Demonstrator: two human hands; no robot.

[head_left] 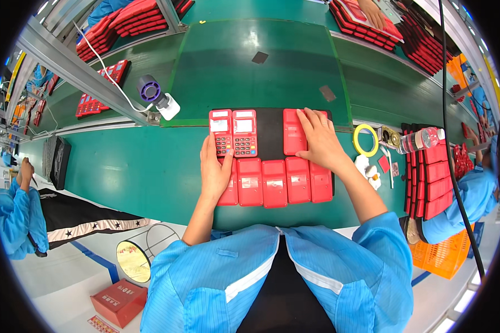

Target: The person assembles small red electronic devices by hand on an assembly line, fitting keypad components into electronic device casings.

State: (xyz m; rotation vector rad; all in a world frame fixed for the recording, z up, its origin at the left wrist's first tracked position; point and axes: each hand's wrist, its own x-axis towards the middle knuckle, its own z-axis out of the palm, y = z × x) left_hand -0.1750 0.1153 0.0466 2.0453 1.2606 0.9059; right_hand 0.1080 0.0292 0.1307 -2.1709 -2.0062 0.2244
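The left hand (216, 173) rests at the lower left corner of a red card machine (220, 133), its fingers along the left side and its thumb near the lower edge; that grip is part open, and I cannot tell whether it has firm hold. The right hand (322, 143) lies over another machine (293, 133), turned back up, with fingers spread across the top and thumb by the lower edge — whether this grip holds it or only touches it, I cannot tell. Both machines sit in the upper row of a black tray (270, 133) on the green surface (128, 166), a second keypad-up machine (244, 133) beside the first and five more backs below. To the right are a yellow tape roll (365, 140), a bottle (422, 140) and a stack of red machines (430, 180).
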